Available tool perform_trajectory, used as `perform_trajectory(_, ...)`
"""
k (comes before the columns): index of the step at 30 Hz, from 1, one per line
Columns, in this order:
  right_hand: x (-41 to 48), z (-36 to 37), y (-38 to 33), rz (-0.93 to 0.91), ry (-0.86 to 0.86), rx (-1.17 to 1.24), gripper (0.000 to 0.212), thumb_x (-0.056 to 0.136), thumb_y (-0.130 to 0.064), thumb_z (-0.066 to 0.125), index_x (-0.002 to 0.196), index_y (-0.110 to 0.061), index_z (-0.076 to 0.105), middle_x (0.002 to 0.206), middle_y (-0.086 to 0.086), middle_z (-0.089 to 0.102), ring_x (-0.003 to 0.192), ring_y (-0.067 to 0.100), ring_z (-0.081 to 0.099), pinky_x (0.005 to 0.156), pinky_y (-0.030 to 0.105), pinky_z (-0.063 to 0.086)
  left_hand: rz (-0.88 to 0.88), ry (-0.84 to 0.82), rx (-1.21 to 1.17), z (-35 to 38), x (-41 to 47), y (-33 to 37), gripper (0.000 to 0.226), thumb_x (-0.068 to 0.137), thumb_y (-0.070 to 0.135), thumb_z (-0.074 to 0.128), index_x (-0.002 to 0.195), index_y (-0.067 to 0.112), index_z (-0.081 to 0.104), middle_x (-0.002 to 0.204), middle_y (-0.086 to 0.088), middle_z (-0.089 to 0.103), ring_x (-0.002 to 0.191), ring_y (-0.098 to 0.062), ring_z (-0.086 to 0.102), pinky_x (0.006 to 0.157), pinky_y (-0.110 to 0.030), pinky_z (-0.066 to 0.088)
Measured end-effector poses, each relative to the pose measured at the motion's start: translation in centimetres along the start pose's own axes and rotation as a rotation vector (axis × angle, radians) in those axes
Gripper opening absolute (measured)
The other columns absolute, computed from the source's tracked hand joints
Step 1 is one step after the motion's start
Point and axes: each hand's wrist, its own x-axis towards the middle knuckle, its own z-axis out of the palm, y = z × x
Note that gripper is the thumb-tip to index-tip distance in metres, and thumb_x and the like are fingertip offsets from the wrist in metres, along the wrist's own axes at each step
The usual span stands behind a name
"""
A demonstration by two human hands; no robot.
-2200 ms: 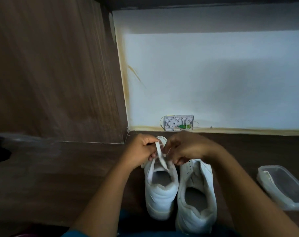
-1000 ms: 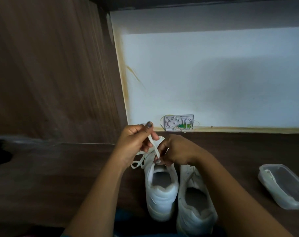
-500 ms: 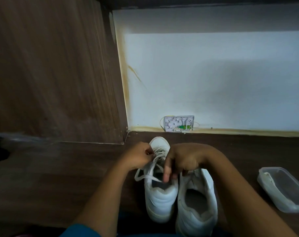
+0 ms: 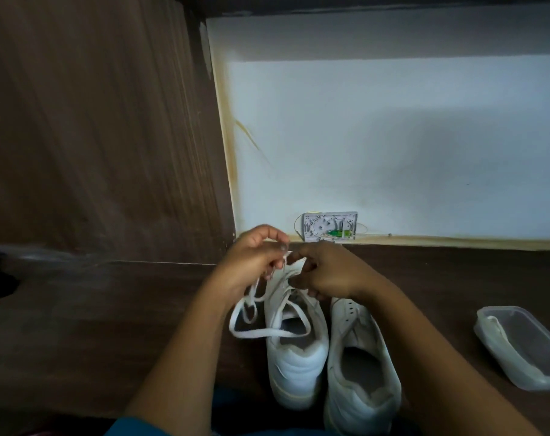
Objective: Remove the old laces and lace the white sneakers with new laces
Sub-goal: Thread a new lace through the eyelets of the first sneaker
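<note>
Lower centre of frame: two white sneakers side by side, heels toward the camera, the left sneaker (image 4: 294, 350) with a white lace (image 4: 269, 332) looping loose over its opening, the right sneaker (image 4: 360, 366) just beside it. Left hand (image 4: 251, 262) and right hand (image 4: 325, 273) both pinch the lace above the left sneaker's toe end. Clear plastic container (image 4: 519, 347) at lower right, well apart.

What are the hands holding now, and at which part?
The left hand and right hand both pinch the white lace, on its strands above the sneaker's eyelets.
</note>
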Motion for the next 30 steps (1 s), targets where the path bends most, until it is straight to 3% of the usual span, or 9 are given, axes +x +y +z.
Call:
perform_trajectory(6,-0.7,-0.7,-0.9,-0.037,0.060,0.492,0.016,0.087,-0.007,0.064,0.071,-0.011,0.063,0.058,0.003,0.060,0.046,0.010,0.052,0.045,0.019,0.044,0.092,0.011,-0.403,-0.7,-0.5,1.3,0.018,0.091,-0.001,0.047,0.085,0.010,0.060,0.048,0.000,0.047,0.035,-0.005,0.028,0.041,-0.019,0.024)
perform_trajectory(11,-0.2,-2.2,0.7,0.112,0.424,0.947,0.039,0.085,-0.007,0.055,0.047,-0.018,0.051,0.043,-0.006,0.035,0.043,0.010,0.025,0.040,0.017,0.020,-0.038,0.017,0.321,-1.7,-0.7,-0.5,0.020,0.091,0.021,0.059,0.074,0.016,0.068,0.052,0.011,0.055,0.043,-0.002,0.041,0.047,-0.019,0.032)
perform_trajectory(14,-0.1,-3.0,1.3,0.200,0.490,1.310,0.029,0.083,-0.014,0.052,0.055,-0.019,0.047,0.050,-0.004,0.037,0.046,0.012,0.031,0.044,0.021,0.024,-0.080,0.064,0.449,-2.5,-0.6,-1.1,0.026,0.092,0.025,0.058,0.069,0.016,0.066,0.054,0.007,0.050,0.049,-0.007,0.042,0.048,-0.022,0.035)
perform_trajectory(16,-0.2,-3.3,1.4,0.253,0.549,1.093,0.024,0.083,-0.021,0.058,0.061,-0.012,0.054,0.056,0.001,0.045,0.051,0.016,0.039,0.051,0.025,0.029,-0.073,0.075,0.407,-2.6,-0.5,-0.8,0.027,0.093,0.023,0.057,0.069,0.015,0.065,0.053,0.004,0.045,0.050,-0.009,0.039,0.048,-0.022,0.035)
perform_trajectory(20,-0.3,-2.3,1.6,0.126,0.612,-0.176,0.023,0.077,-0.038,0.069,0.085,-0.017,0.065,0.089,0.001,0.060,0.080,0.018,0.057,0.069,0.027,0.042,-0.043,0.003,0.442,-1.1,-0.4,0.1,0.018,0.087,0.016,0.060,0.070,0.012,0.060,0.052,0.006,0.043,0.047,-0.007,0.035,0.046,-0.022,0.026)
perform_trajectory(23,-0.3,-1.2,0.1,-0.119,0.409,-0.186,0.034,0.077,-0.037,0.072,0.108,-0.024,0.067,0.097,-0.004,0.061,0.088,0.010,0.056,0.075,0.023,0.040,-0.102,-0.015,0.333,0.4,0.1,0.6,0.026,0.088,0.010,0.047,0.064,0.018,0.051,0.051,0.008,0.038,0.045,-0.007,0.033,0.047,-0.024,0.023)
perform_trajectory(25,-0.3,-0.6,-0.7,-0.208,0.328,-0.254,0.031,0.080,-0.032,0.070,0.109,-0.023,0.068,0.079,-0.010,0.064,0.067,0.003,0.055,0.066,0.021,0.039,-0.054,-0.015,0.221,1.0,0.3,0.7,0.031,0.091,0.007,0.042,0.063,0.018,0.048,0.046,0.012,0.037,0.041,-0.004,0.031,0.045,-0.024,0.020)
perform_trajectory(27,-0.2,-0.1,-0.7,-0.207,0.376,-0.202,0.025,0.083,-0.026,0.067,0.107,-0.020,0.065,0.053,-0.016,0.054,0.046,-0.002,0.047,0.054,0.017,0.035,0.096,0.041,0.241,1.2,0.4,0.5,0.029,0.095,0.010,0.046,0.067,0.017,0.051,0.045,0.012,0.040,0.039,-0.001,0.033,0.046,-0.025,0.023)
perform_trajectory(30,-0.1,-0.3,-0.9,-0.021,0.445,0.157,0.023,0.079,-0.023,0.070,0.093,-0.016,0.054,0.058,-0.004,0.063,0.046,0.005,0.052,0.052,0.021,0.040,0.250,0.235,0.142,1.5,0.5,0.7,0.024,0.094,0.007,0.051,0.072,0.016,0.056,0.051,0.006,0.049,0.041,0.000,0.040,0.046,-0.019,0.035)
